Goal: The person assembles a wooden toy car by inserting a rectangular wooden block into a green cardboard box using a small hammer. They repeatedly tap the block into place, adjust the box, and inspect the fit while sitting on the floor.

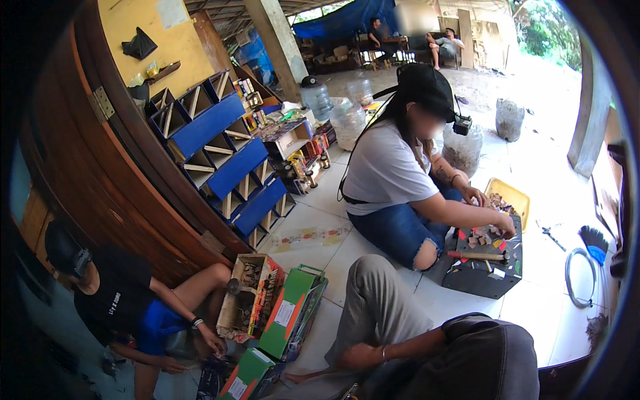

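Neither my left hand nor my right hand shows in the head view. Right in front of me sits a person in a dark cap and grey trousers, one hand resting by the knee. Beyond, a person in a white shirt sits on the tiled floor with both hands on small wooden pieces on a black box. A hammer lies on that box. At lower left a person in a black shirt reaches toward green cartons.
A yellow tray of wood pieces lies behind the black box. A wooden crate stands by the cartons. Blue compartment shelves lean against the brown wall. Clear water jugs, a coiled hose and a brush stand around. Two people sit far back.
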The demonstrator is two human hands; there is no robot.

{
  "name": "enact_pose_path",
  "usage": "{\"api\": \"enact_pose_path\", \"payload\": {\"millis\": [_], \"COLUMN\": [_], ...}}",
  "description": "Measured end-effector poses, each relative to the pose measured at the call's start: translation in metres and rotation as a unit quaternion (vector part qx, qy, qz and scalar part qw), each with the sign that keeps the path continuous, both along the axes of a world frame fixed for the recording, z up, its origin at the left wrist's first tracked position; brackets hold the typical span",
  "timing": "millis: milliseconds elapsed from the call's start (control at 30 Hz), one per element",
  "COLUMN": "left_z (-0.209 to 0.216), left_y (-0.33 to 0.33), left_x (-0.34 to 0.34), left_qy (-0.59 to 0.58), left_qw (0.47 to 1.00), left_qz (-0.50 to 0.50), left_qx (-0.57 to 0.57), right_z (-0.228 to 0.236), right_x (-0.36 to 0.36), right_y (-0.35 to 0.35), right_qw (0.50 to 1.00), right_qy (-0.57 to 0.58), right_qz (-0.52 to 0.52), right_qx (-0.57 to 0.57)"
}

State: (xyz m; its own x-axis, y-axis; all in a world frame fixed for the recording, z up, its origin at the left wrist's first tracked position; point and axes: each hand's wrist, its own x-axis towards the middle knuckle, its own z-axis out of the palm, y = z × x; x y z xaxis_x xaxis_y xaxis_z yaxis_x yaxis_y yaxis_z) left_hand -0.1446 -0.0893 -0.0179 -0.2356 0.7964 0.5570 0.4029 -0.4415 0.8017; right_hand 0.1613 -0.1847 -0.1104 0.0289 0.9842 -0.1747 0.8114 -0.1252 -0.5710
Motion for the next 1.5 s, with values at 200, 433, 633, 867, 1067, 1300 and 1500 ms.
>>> {"api": "enact_pose_path", "payload": {"millis": [200,433,633,867,1067,1300,1500], "left_z": [-0.002,-0.007,-0.047,-0.055,-0.053,-0.055,-0.054], "left_y": [0.000,0.010,0.023,0.024,0.025,0.031,0.031], "left_x": [-0.002,0.000,-0.022,-0.022,-0.019,-0.015,-0.014], "left_qy": [0.008,0.068,-0.138,-0.023,-0.074,-0.074,-0.054], "left_qw": [1.000,0.996,0.977,0.985,0.981,0.978,0.975], "left_qz": [0.015,0.051,0.030,0.106,0.075,0.086,0.092], "left_qx": [-0.006,-0.040,-0.157,-0.137,-0.164,-0.173,-0.194], "right_z": [0.016,0.030,0.041,0.057,0.035,0.011,0.009], "right_x": [0.017,-0.005,-0.010,0.028,0.041,0.044,0.047], "right_y": [-0.010,-0.015,0.007,0.041,0.061,0.065,0.066], "right_qw": [0.993,0.996,0.985,0.981,0.991,0.986,0.982], "right_qy": [-0.025,-0.047,-0.009,0.130,-0.021,-0.161,-0.183], "right_qz": [-0.067,0.000,0.017,-0.074,-0.042,0.034,0.039], "right_qx": [0.096,0.073,0.173,0.123,0.129,0.027,0.000]}}
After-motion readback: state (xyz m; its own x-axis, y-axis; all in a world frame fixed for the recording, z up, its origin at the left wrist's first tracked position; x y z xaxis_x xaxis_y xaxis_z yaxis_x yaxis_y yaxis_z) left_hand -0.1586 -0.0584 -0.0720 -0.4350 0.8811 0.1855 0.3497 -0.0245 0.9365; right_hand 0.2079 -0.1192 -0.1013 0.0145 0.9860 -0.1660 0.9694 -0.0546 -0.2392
